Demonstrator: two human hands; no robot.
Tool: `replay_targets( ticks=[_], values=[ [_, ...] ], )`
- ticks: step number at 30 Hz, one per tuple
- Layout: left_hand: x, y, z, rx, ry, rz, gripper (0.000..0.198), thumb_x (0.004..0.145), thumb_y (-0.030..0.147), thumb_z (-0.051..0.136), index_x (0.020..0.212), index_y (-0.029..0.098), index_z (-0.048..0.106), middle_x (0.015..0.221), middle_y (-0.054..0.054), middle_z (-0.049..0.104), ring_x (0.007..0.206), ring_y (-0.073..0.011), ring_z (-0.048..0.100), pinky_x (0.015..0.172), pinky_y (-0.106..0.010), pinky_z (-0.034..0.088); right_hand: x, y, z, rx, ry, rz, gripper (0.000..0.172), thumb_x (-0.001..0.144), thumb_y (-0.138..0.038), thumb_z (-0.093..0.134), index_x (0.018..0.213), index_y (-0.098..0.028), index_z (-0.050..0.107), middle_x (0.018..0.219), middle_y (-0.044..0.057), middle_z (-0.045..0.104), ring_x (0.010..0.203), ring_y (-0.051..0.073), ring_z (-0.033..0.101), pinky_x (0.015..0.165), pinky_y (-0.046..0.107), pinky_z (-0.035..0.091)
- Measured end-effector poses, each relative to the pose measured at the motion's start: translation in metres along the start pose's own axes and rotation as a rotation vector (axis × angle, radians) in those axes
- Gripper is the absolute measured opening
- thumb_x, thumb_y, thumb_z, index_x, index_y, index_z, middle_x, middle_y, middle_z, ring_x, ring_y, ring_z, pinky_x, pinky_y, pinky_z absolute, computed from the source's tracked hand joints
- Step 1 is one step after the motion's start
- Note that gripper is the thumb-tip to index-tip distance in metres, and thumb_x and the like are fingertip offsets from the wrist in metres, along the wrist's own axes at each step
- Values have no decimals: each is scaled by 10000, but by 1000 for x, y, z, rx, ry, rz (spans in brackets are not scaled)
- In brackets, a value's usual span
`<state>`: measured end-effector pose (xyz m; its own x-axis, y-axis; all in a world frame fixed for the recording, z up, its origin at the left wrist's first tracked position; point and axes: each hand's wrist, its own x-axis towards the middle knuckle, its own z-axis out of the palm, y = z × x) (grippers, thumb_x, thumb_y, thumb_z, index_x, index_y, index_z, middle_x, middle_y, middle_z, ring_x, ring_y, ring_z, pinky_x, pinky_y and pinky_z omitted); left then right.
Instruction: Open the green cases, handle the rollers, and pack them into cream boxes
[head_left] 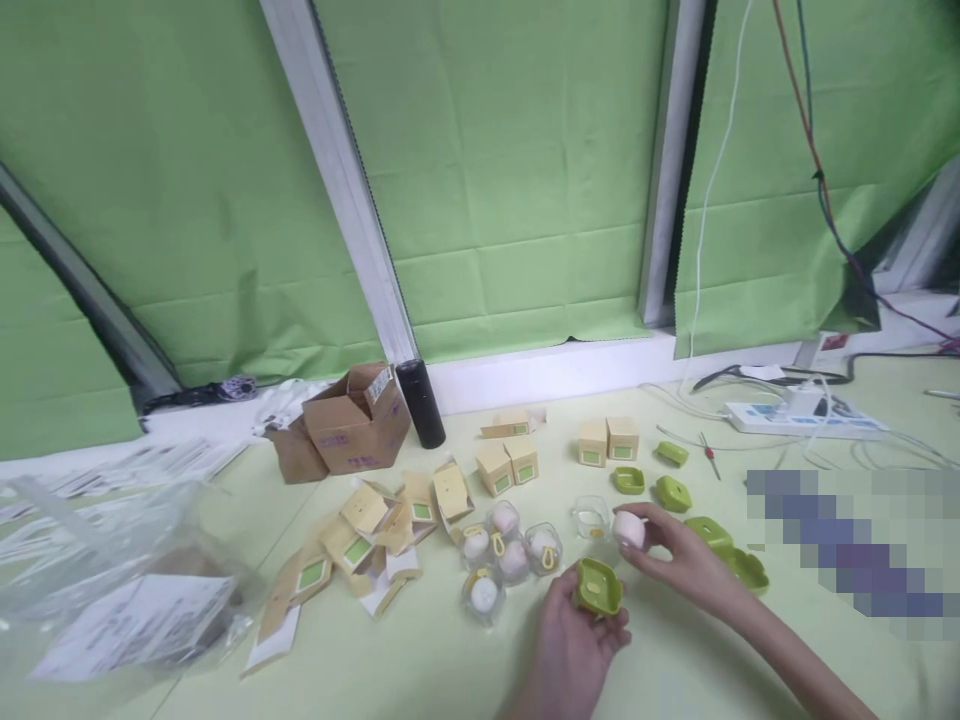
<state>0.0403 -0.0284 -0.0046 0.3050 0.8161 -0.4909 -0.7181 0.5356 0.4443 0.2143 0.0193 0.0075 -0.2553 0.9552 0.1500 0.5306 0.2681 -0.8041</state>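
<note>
Low in the centre of the frame, the left hand [571, 640] cups a green shell [598, 587], a small rounded-square piece of glossy plastic with a raised rim and its hollow facing up; the fingers curl around its lower edge. Just above and to the right, the right hand [684, 562] pinches a pale round piece [628, 528], whitish pink and smooth, between thumb and fingertips. It hovers near the shell, and I cannot tell whether they touch.

An empty clear cup [592, 514] stands just left of the pale piece, and filled clear cups [511, 556] cluster left of the shell. More green shells [673, 493] lie to the right, behind the right wrist. The tabletop [420, 660] is bare along the bottom edge, left of the left hand. Flattened cartons [360, 545] crowd the centre left.
</note>
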Motion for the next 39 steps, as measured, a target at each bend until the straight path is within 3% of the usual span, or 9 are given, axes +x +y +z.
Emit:
replay_targets(
  ticks=[4, 8, 11, 15, 19, 23, 31, 36, 39],
  values=[
    [8, -10, -7, 77, -67, -2, 396, 841, 480, 458, 913, 99, 537, 662, -60, 595, 489, -132, 501, 533, -263, 359, -9, -23, 2, 329, -99, -58, 387, 809, -462, 580, 1107, -236, 481, 1058, 67, 601, 873, 207, 621, 751, 330, 522],
    [8, -11, -7, 3, -157, 70, 260, 742, 332, 599, 924, 161, 525, 711, -26, 593, 579, -141, 535, 612, -275, 383, -14, -33, 9, 479, -112, -12, 390, 799, -507, 578, 1076, -242, 509, 1038, 63, 594, 870, 221, 615, 708, 337, 526],
    [7, -11, -5, -21, -204, 89, 226, 752, 328, 569, 899, 161, 525, 742, -30, 590, 608, -147, 532, 626, -287, 384, -16, -32, 14, 424, -88, -51, 347, 798, -460, 602, 1046, -225, 540, 1009, 62, 608, 920, 231, 609, 777, 348, 520],
    [8, -10, -5, -20, -235, 54, 330, 817, 464, 530, 877, 139, 545, 634, 11, 512, 539, -113, 458, 547, -250, 333, -20, -32, 18, 293, -146, -199, 262, 824, -247, 574, 1086, -244, 558, 1164, 73, 586, 1113, 242, 541, 942, 380, 453],
    [4, -6, -3, -71, -236, 57, 242, 827, 365, 558, 900, 134, 561, 712, -11, 552, 622, -120, 500, 569, -237, 353, -24, -37, 20, 191, -202, -269, 409, 787, -87, 528, 1153, -267, 561, 1227, 59, 570, 1168, 233, 508, 999, 390, 407],
    [0, -5, -3, -99, -211, 101, 109, 815, 243, 548, 824, 138, 577, 748, -19, 569, 732, -131, 535, 656, -230, 396, -24, -41, 23, 134, -189, -269, 316, 789, -154, 582, 1088, -256, 599, 1135, 67, 588, 1080, 233, 554, 925, 363, 463],
    [1, -13, -3, 25, -251, 130, 193, 809, 331, 585, 876, 152, 614, 819, -24, 601, 816, -143, 529, 791, -255, 402, -28, -42, 39, 29, 2, -324, 317, 679, -29, 517, 925, -225, 557, 860, 35, 598, 825, 208, 567, 696, 322, 491],
    [-5, -14, -1, 57, -269, 144, 282, 819, 385, 563, 958, 147, 624, 1016, -71, 620, 1026, -185, 508, 922, -298, 372, -28, -40, 39, 52, -47, -343, 248, 752, -117, 568, 970, -234, 551, 882, 33, 590, 846, 206, 548, 728, 330, 481],
    [-4, -15, -2, 76, -245, 173, 297, 835, 409, 538, 969, 155, 613, 1015, -64, 615, 1011, -180, 519, 933, -303, 366, -28, -39, 36, 91, -50, -374, 242, 799, -136, 545, 1018, -238, 561, 916, 48, 604, 885, 208, 555, 758, 329, 479]
  ],
)
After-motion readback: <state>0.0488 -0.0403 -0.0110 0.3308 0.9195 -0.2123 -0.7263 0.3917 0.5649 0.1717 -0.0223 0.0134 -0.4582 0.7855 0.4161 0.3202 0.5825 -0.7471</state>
